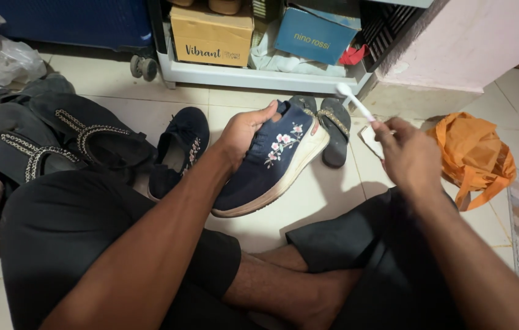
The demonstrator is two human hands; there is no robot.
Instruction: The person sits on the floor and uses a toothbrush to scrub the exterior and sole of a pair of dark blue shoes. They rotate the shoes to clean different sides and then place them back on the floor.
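My left hand [244, 131] grips a navy slip-on shoe [271, 162] with pink flower embroidery and a cream sole, holding it tilted above the tiled floor. My right hand [409, 153] is to the right of the shoe, closed on a white toothbrush [357, 107] whose head points up and left, apart from the shoe. A small white piece is also pinched under the fingers of that hand. My crossed legs in black shorts fill the foreground.
The matching navy shoe [180, 150] lies on the floor at left, beside black embellished sandals [57, 140]. Another dark sandal [336, 131] lies behind the held shoe. An orange bag [476, 156] sits at right. A rack [259, 76] with shoe boxes stands ahead.
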